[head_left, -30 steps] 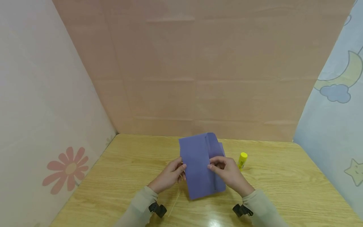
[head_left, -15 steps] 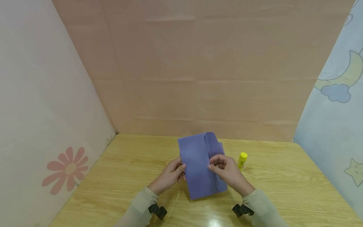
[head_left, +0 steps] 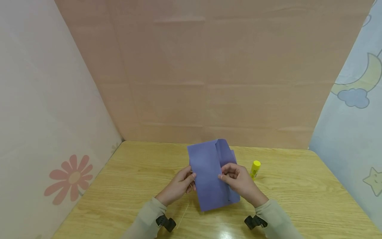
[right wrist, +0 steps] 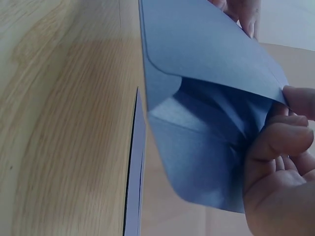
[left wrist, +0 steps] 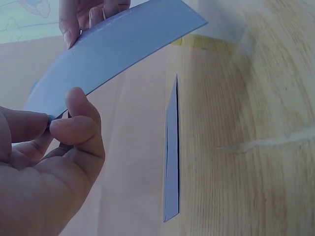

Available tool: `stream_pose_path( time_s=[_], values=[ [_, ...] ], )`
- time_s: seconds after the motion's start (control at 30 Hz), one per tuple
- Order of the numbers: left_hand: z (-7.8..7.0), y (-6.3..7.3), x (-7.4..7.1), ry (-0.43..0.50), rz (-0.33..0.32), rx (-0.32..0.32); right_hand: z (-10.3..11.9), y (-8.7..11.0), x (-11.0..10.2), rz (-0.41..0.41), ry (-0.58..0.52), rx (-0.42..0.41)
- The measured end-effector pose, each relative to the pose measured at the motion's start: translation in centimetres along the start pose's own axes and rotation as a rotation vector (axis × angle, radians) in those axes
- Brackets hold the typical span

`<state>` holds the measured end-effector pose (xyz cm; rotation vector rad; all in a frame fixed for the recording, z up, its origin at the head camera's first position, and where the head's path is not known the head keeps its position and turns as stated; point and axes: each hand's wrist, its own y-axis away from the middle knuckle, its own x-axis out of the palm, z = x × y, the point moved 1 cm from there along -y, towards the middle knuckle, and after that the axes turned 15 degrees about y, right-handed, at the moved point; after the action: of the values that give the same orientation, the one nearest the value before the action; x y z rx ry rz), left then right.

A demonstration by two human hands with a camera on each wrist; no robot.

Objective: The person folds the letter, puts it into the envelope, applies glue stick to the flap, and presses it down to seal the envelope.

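Observation:
A purple paper envelope (head_left: 207, 176), bluish in the wrist views, is held tilted above the table with its flap side to the right. My left hand (head_left: 176, 186) pinches its left edge between thumb and fingers. At the mouth, my right hand (head_left: 240, 181) grips the front panel's edge, thumb outside and fingertips tucked inside. From the right wrist, the pocket gapes open and the flap (right wrist: 192, 162) hangs folded back beside my curled fingers. A second purple paper piece (left wrist: 171, 167) lies on the table behind, seen nearly edge-on; the held envelope hides most of it in the head view.
A yellow glue stick (head_left: 255, 169) stands on the wood-grain table (head_left: 298, 192), just beyond my right hand. Near my left wrist a thin pale strip (head_left: 183, 215) shows on the tabletop. A tan backdrop (head_left: 206, 83) rises at the far edge, with patterned walls on both sides.
The envelope's lower right corner has shifted slightly right and downward. Both hands keep nearly the same place and hold.

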<state>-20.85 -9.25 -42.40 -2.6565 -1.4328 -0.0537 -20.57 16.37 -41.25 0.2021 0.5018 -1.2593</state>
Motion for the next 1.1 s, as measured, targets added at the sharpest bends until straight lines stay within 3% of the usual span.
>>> stream_pose_path(
  time_s=[0.37,0.6,0.7,0.83,0.97,1.1],
  values=[
    [0.3,0.1,0.2,-0.014,-0.004,-0.014,-0.2,-0.1,0.1,-0.011,0.038,-0.037],
    [0.7,0.3,0.9,0.044,0.034,-0.083,-0.5,-0.2,0.1,0.012,0.081,-0.037],
    [0.7,0.4,0.8,0.048,0.042,-0.109,-0.5,-0.3,-0.1,0.028,0.145,-0.047],
    [0.7,0.5,0.0,0.025,0.002,-0.134,-0.7,-0.5,-0.7,0.116,0.267,-0.09],
    [0.4,0.6,-1.2,-0.034,-0.057,-0.116,-1.1,-0.4,-1.1,0.204,0.409,-0.13],
    [0.3,0.8,-2.2,-0.113,-0.095,-0.108,-1.3,-0.3,-0.7,0.231,0.517,-0.158]
  ],
)
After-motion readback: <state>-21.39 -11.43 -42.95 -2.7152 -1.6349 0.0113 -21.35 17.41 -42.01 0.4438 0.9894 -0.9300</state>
